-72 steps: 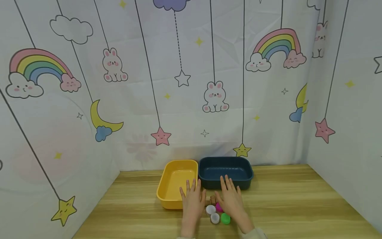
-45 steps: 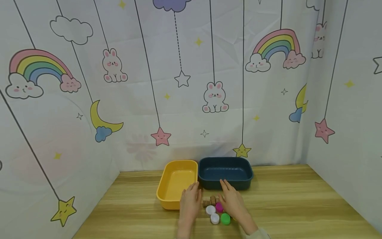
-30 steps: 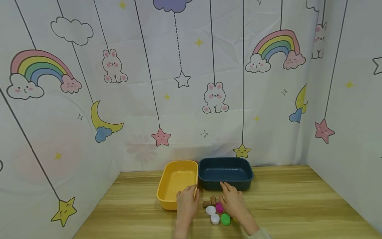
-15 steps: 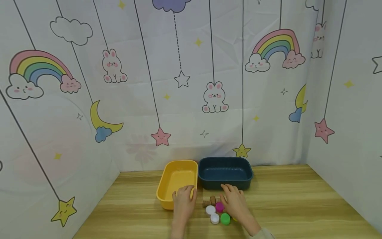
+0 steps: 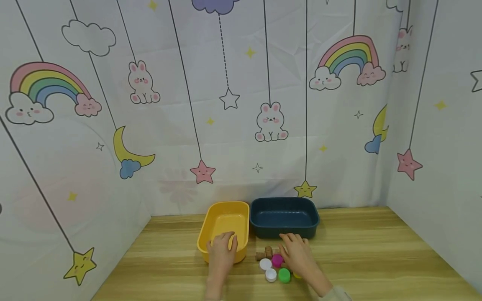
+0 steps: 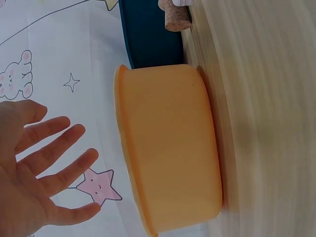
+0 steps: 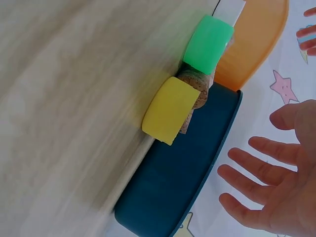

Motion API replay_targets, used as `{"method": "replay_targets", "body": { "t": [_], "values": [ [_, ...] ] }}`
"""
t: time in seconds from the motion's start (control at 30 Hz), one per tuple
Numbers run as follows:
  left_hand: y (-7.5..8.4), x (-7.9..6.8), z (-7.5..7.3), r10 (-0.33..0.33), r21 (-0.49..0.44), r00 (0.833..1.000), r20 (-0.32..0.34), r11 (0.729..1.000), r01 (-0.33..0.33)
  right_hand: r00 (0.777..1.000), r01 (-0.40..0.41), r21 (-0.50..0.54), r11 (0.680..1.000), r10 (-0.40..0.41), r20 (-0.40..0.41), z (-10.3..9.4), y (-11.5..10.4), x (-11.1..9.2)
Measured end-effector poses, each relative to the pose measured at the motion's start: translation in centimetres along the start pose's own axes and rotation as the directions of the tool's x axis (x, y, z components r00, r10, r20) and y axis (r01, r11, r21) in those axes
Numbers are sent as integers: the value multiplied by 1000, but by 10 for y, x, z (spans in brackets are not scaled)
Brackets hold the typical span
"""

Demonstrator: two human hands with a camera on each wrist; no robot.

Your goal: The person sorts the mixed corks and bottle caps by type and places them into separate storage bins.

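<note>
Hovering with fingers spread, left hand (image 5: pixel 221 253) near yellow tray (image 5: pixel 227 221); right hand (image 5: pixel 300 256) near magenta cap (image 5: pixel 277 261).

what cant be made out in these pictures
Head view: most of the yellow cap, behind the right hand.
Left wrist view: inside the yellow bin, behind its wall; a white cap, cut by the top edge.
Right wrist view: most of the left hand, past the right edge.

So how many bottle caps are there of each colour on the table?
White caps: 2
Pink cap: 1
Green cap: 1
Yellow cap: 1
Total: 5 that I can see; the right hand could be hiding more in the head view.
</note>
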State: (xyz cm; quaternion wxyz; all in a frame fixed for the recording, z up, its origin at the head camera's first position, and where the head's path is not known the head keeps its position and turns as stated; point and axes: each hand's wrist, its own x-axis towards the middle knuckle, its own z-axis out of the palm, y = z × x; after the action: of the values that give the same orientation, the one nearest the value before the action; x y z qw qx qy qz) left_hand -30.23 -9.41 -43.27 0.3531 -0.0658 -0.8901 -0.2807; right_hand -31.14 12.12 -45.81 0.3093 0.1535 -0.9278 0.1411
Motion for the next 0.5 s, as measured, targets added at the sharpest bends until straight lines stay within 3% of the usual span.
{"method": "replay_targets", "body": {
  "t": [0.23, 0.5],
  "values": [
    [-11, 3, -10, -22, -4, 999, -23, 1000, 22, 1000, 13, 47, 999, -15, 27, -6, 3, 3],
    [-26, 3, -18, -106, 28, 994, -19, 994, 106, 995, -2, 100, 995, -8, 100, -12, 3, 5]
  ]
}}
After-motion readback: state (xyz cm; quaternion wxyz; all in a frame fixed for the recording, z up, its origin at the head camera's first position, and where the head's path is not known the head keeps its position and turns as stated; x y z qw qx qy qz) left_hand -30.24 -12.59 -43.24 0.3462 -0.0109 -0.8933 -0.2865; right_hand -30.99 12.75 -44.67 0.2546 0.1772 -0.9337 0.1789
